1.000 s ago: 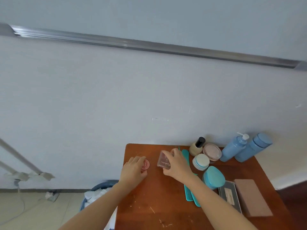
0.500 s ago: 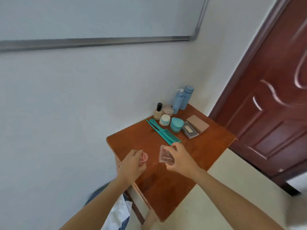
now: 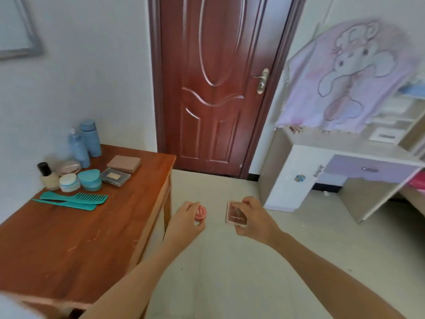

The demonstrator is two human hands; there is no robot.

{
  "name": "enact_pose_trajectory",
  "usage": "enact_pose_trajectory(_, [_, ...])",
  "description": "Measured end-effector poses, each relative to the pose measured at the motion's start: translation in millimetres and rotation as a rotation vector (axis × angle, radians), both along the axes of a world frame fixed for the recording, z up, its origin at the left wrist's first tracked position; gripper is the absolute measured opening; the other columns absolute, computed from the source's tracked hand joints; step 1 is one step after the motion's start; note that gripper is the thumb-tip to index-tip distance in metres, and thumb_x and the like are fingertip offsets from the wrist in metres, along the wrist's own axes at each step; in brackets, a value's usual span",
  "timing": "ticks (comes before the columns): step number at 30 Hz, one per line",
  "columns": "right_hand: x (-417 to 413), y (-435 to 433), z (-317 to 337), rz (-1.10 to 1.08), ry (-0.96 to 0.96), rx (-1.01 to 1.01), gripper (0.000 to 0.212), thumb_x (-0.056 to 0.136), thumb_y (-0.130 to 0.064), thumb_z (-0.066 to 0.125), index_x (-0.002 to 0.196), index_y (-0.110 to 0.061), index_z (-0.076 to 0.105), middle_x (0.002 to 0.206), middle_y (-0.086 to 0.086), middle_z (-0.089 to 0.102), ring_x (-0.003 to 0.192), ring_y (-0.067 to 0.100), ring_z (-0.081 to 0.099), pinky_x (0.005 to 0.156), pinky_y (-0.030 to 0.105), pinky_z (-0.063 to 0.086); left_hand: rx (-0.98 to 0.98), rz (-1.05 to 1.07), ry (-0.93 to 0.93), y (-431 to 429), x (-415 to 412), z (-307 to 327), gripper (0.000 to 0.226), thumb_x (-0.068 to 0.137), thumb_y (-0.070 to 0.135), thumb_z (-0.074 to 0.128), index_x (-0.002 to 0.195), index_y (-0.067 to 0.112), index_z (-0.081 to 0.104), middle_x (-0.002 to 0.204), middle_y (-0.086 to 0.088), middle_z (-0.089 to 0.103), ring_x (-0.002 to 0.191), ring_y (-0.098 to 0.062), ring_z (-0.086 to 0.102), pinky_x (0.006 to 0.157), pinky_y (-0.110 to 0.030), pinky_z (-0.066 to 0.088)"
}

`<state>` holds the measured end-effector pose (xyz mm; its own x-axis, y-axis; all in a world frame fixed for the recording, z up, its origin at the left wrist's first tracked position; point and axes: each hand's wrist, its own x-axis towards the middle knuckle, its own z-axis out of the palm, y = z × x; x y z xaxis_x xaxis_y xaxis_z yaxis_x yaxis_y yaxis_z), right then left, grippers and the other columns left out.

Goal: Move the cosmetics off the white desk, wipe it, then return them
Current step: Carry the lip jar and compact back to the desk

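Head view: the left grip (image 3: 185, 223) is curled round a small red tin (image 3: 200, 212), fingers and thumb pinching its rim. Just beside it, the right grip (image 3: 256, 218) is closed on a flat clear-brown compact (image 3: 236, 216), held by its edges and tilted. Both hang in the air over the pale floor (image 3: 230, 272), between the brown wooden desk (image 3: 80, 238) on the left and the white desk (image 3: 296, 178) on the right.

On the brown desk, well apart from the hands, two teal combs (image 3: 76, 200) lie side by side. Behind them a foundation bottle (image 3: 47, 176), a white-lidded jar (image 3: 69, 181) and a teal jar (image 3: 90, 179) stand close together. A flat dark palette (image 3: 115, 176) and a pink box (image 3: 124, 163) lie just beside them, and two blue bottles (image 3: 88, 141) stand at the back by the wall. Beyond is a red-brown door (image 3: 211, 88), closed. A lilac cartoon cloth (image 3: 345, 77) hangs above the white desk.
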<state>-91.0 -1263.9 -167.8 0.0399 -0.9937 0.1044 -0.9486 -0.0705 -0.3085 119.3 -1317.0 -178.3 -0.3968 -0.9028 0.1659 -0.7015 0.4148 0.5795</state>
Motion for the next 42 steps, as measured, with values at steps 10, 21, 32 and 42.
enact_pose_trajectory(10, [-204.4, 154.4, 5.0, -0.249, -0.05, -0.064, 0.061, 0.069, -0.021, 0.067, 0.127, -0.019, 0.049, 0.117, 0.01, 0.044, 0.108, 0.024, 0.048, 0.084, 0.026, 0.046, -0.044, -0.23, 0.047, 96.3, -210.9, 3.0, 0.045, 0.082, 0.026, 0.064, 0.123, 0.013, 0.053, 0.115, 0.0, 0.054, 0.099, -0.012, 0.055, 0.08, -0.011, 0.036])
enact_pose_trajectory(21, [-346.6, 237.9, 0.6, -0.392, -0.047, -0.089, 0.061, 0.07, -0.014, 0.067, 0.128, -0.014, 0.049, 0.123, 0.012, 0.05, 0.116, 0.03, 0.042, 0.089, 0.023, 0.036, -0.027, -0.33, 0.032, 136.6, -351.5, -8.1, 0.042, 0.08, 0.026, 0.067, 0.119, 0.014, 0.056, 0.108, 0.002, 0.054, 0.083, -0.005, 0.045, 0.076, -0.01, 0.033])
enact_pose_trajectory(32, [-468.6, 185.7, 0.4, -0.505, -0.002, -0.052, 0.063, 0.075, -0.023, 0.065, 0.133, -0.021, 0.041, 0.129, 0.007, 0.044, 0.119, 0.021, 0.037, 0.092, 0.021, 0.036, -0.037, -0.407, 0.136, 44.9, -488.7, -15.0, 0.037, 0.074, 0.016, 0.072, 0.11, 0.01, 0.063, 0.096, 0.0, 0.056, 0.076, -0.01, 0.049, 0.074, -0.018, 0.039])
enact_pose_trajectory(42, [-592.3, 120.0, -8.1, -0.56, 0.036, 0.042, 0.063, 0.075, -0.026, 0.066, 0.132, -0.023, 0.041, 0.129, 0.006, 0.043, 0.118, 0.019, 0.037, 0.091, 0.02, 0.035, 0.123, -0.275, 0.242, -44.4, -613.4, -39.2, 0.037, 0.071, 0.012, 0.073, 0.106, 0.01, 0.064, 0.1, -0.007, 0.059, 0.078, -0.012, 0.051, 0.074, -0.021, 0.037])
